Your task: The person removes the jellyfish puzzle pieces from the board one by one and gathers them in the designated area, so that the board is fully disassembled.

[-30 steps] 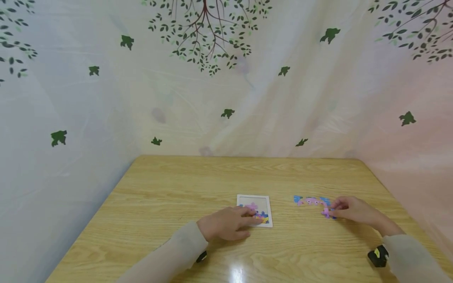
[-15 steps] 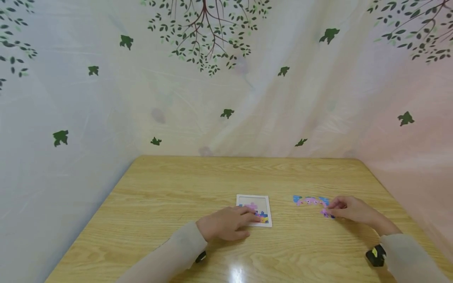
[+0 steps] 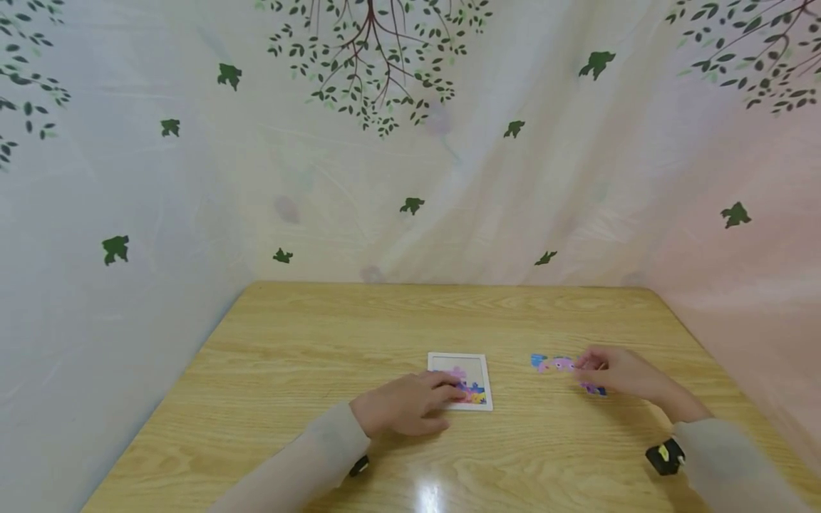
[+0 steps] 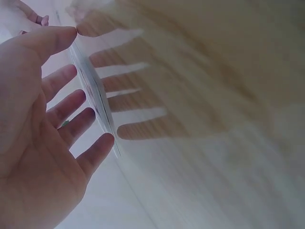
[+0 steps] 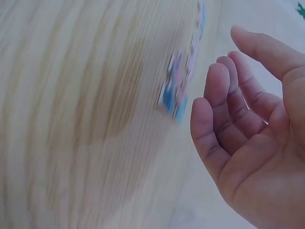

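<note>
My left hand [image 3: 407, 405] lies with spread, slightly bent fingers over the near-left part of a white-framed puzzle tray [image 3: 489, 385]. In the left wrist view the fingertips of this hand [image 4: 52, 124] meet the tray edge [image 4: 97, 95]. Pink, blue and yellow jigsaw pieces [image 3: 473, 393] fill the lower part of the tray. My right hand [image 3: 631, 374] hovers over loose jigsaw pieces [image 3: 556, 363] to the right and hides some of them. In the right wrist view nothing shows between the thumb and loosely curved fingers of this hand [image 5: 252, 109]; joined pieces [image 5: 176, 88] lie beyond the fingertips.
The wooden table [image 3: 333, 328] has rounded far corners and bare wood between the tray and the loose pieces. A pale curtain [image 3: 346, 199] with printed leaves hangs behind and at both sides. A black device [image 3: 665, 456] sits at the right wrist.
My right hand has shifted left and slightly away from the nearest loose pieces, now covering the right end of the row. The left hand has drawn back slightly, uncovering more of the tray.
</note>
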`<state>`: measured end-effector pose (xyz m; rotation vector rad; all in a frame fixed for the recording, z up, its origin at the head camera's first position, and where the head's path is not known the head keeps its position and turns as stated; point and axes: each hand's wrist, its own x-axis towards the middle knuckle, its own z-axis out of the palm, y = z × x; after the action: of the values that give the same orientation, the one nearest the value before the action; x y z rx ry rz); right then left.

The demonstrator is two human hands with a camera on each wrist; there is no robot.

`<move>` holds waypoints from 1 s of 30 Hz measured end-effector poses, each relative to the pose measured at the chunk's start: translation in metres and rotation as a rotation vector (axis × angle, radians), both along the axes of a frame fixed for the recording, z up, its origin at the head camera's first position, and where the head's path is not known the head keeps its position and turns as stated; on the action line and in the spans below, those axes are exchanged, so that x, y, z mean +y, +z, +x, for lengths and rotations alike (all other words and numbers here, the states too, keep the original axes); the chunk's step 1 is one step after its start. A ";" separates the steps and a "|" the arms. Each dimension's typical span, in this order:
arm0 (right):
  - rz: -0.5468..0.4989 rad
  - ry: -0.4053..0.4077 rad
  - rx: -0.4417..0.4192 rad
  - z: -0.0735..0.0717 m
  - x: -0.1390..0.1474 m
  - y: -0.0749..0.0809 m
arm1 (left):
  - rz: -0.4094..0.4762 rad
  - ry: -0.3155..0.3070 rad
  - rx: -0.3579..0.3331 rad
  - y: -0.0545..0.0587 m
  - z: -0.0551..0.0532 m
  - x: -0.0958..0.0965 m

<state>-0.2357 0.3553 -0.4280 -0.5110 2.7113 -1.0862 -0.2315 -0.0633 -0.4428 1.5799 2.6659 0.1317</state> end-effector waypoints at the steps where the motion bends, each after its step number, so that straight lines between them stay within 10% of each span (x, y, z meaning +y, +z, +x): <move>1: -0.010 0.012 -0.007 -0.001 -0.004 0.000 | 0.000 0.004 -0.006 0.000 0.000 -0.002; 30: -0.025 0.204 0.000 -0.033 -0.133 -0.004 | -0.064 0.096 -0.113 0.004 0.000 -0.018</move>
<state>-0.2690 0.2220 -0.4321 -0.7725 2.5796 -1.0658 -0.2319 -0.0808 -0.4388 1.3833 2.6315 0.1327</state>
